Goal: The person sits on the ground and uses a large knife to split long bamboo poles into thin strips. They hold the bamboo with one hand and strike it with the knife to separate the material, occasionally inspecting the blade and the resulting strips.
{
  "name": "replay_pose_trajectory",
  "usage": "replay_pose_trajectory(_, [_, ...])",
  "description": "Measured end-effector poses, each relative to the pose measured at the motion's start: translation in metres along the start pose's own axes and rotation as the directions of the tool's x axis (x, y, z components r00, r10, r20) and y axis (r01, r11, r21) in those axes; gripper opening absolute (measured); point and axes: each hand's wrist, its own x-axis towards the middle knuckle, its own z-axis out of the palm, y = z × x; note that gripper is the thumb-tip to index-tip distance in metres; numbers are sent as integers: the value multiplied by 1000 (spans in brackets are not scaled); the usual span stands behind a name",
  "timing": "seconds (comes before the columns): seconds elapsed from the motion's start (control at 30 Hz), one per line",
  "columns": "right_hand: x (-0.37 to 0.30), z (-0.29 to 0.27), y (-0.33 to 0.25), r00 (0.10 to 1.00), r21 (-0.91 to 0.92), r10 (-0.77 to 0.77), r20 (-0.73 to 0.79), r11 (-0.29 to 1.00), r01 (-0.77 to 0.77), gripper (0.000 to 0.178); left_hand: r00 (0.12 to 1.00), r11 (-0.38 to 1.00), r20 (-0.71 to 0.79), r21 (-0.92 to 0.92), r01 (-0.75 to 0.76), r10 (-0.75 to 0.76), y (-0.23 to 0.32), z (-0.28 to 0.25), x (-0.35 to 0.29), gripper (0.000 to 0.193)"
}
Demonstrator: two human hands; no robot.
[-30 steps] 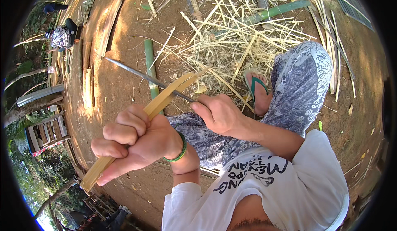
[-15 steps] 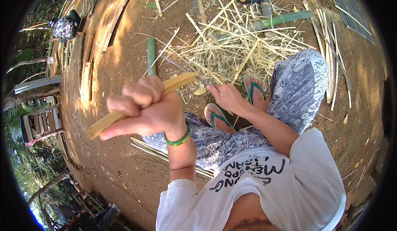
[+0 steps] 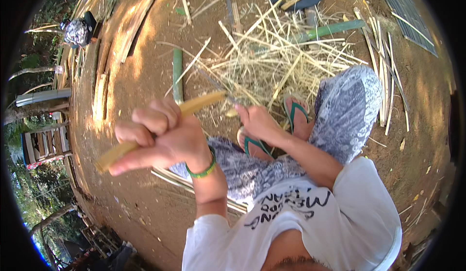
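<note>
My left hand [image 3: 162, 137] is closed round a flat yellow bamboo strip [image 3: 204, 101], with the thumb stretched along its near end. The strip slants up to the right, and its far end meets a thin knife [image 3: 210, 79] near the handle. My right hand [image 3: 258, 124] is closed on that knife in front of my feet; its fingers hide most of the handle. The grey blade points away to the upper left, blurred against the ground.
A heap of pale bamboo shavings and strips [image 3: 291, 67] lies beyond my feet, with a green bamboo pole [image 3: 335, 29] across it. A short green bamboo piece [image 3: 177, 74] lies left. Long strips [image 3: 383, 72] lie right. Another person [image 3: 77, 31] is at far left.
Both hands have shifted a little left and toward me, carrying the bamboo strip and the knife along. The strip still touches the knife near its handle.
</note>
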Motion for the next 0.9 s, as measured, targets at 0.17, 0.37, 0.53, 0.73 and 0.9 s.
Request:
replay_pose_trajectory(0.17, [-8,-28,-61,945,259,248,214,918,-300,69,998,999,41,-20,43,-42,10,-6,2,63])
replay_pose_trajectory(0.37, [-19,-28,-46,980,63,78,186,994,-91,60,942,977,278,-51,209,-187,13,-14,12,62])
replay_pose_trajectory(0.53, [-35,-27,-89,996,163,-81,43,984,73,48,994,997,81,-9,77,-76,10,-10,3,62])
replay_pose_trajectory(0.73, [-27,-6,13,997,-182,-65,45,981,72,49,999,990,-28,140,23,-20,-12,-3,-3,63])
replay_pose_trajectory(0.9, [-21,-26,-35,978,42,142,153,988,-150,63,999,998,-34,65,22,-20,8,5,-1,65])
